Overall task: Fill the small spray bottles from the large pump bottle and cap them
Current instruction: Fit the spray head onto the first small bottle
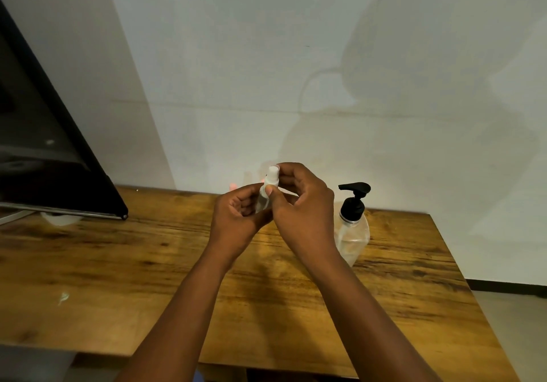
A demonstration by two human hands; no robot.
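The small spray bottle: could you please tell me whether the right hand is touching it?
Touching. The head view shows the right hand pinching the white top of the small spray bottle, while the left hand grips its body.

Left hand [236,215] grips clear small spray bottle [264,201] above wooden table [118,263]; right hand [299,201] pinches its white spray cap [273,172] at the top; large pump bottle [352,227], black pump, stands on table just right of the hands; dark monitor [44,150] far left of pump bottle.
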